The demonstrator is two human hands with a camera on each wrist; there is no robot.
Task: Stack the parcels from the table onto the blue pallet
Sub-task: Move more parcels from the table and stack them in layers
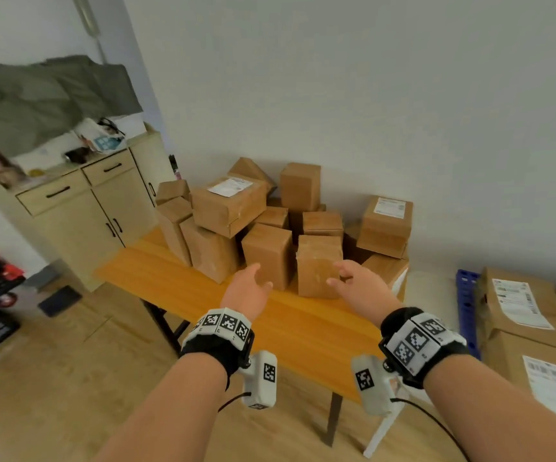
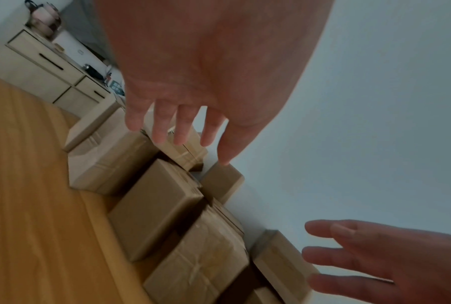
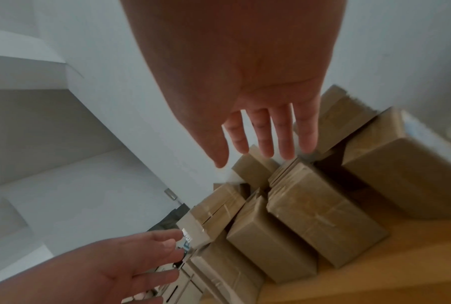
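A: Both hands were reaching for the front row of parcels on the worktop (image 1: pixel 203 295). The left hand (image 1: pixel 248 291) had a released grip, fingers spread and holding nothing. The right hand (image 1: pixel 356 281) was the same, its fingers loose and apart. Neither touched cardboard yet.

B: Which parcel did they seem to want?

A: Probably one of the two upright ones at the pile's 6 o'clock edge: the left front parcel (image 1: pixel 266 255) or the taped parcel (image 1: pixel 318 265) just beside it. To do it well, the person would have needed a palm on each opposite side, squeezing evenly and lifting straight up. The big labelled parcel (image 1: pixel 228 208) at 10 o'clock leaned on its neighbours, so dragging anything sideways could have toppled it.

B: And the destination?

A: The blue pallet (image 1: pixel 466 305) sat on the floor at 3 o'clock of the worktop, already carrying stacked parcels (image 1: pixel 520 311).

B: Did the views differ?

A: Only the head view showed the pallet and the cabinet (image 1: pixel 80 211). The left wrist view showed the left palm open from below, and tape creases on the taped parcel (image 2: pixel 201 265). The right wrist view showed the spread right fingers (image 3: pixel 285 133) above the pile.
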